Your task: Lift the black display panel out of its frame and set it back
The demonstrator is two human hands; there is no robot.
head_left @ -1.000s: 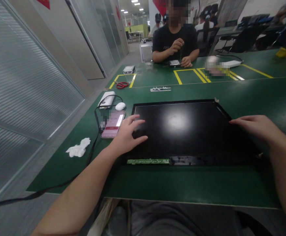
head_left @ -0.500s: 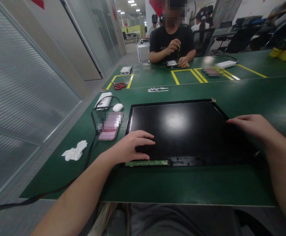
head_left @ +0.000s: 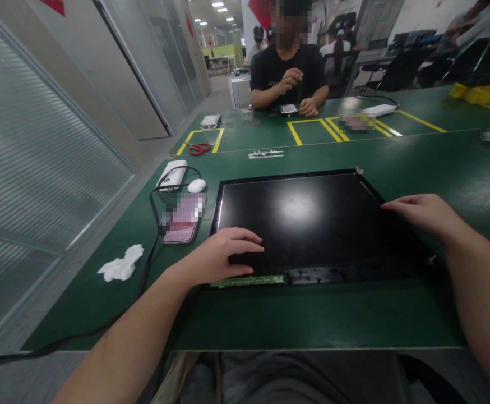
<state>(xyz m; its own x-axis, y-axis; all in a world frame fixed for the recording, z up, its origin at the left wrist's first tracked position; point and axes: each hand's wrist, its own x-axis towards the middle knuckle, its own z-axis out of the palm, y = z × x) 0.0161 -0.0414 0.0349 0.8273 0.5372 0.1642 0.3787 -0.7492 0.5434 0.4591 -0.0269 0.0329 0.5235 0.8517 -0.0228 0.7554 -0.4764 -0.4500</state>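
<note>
A black display panel (head_left: pixel 304 224) lies flat on the green table (head_left: pixel 312 314), with a thin green circuit strip (head_left: pixel 249 280) along its near edge. My left hand (head_left: pixel 220 255) rests palm down on the panel's near left corner, fingers stretched out flat. My right hand (head_left: pixel 421 213) lies on the panel's right edge, fingers extended and together. Neither hand holds anything.
Left of the panel lie a phone (head_left: pixel 181 224), a white mouse (head_left: pixel 197 185), a white power bank (head_left: pixel 171 174) with a black cable (head_left: pixel 148 264), and a crumpled tissue (head_left: pixel 119 268). Farther back are red scissors (head_left: pixel 198 148) and a seated person (head_left: pixel 289 73) working.
My left hand slid from the panel's left middle edge toward me, onto its near left corner. My right hand stayed on the right edge.
</note>
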